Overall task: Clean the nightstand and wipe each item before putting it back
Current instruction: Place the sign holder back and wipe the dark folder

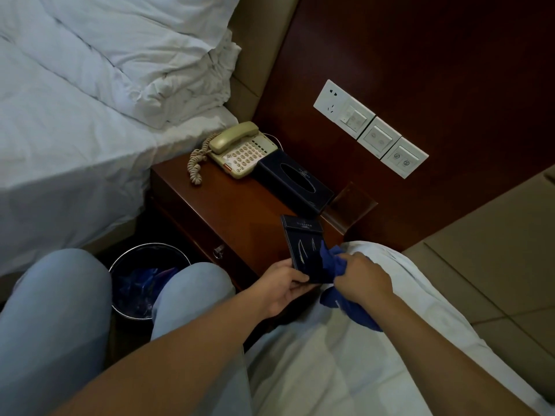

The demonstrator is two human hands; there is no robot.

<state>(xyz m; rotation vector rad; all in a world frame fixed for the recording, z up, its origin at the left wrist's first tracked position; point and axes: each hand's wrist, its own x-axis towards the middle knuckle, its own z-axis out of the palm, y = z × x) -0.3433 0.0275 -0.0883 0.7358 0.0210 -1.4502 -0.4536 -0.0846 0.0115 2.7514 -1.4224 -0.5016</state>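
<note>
My left hand (283,288) grips the near end of a small dark blue box (303,244) held over the front right corner of the brown wooden nightstand (228,211). My right hand (362,279) grips a blue cloth (332,259) pressed against the box's right side; the rest of the cloth hangs below my wrist. On the nightstand stand a beige corded telephone (237,150) at the back left and a dark blue tissue box (292,180) beside it.
A clear acrylic stand (350,205) sits at the nightstand's back right by the wall. White sockets and switches (371,129) are on the wood panel above. A lined metal bin (144,280) stands on the floor between my knees. White bedding lies on both sides.
</note>
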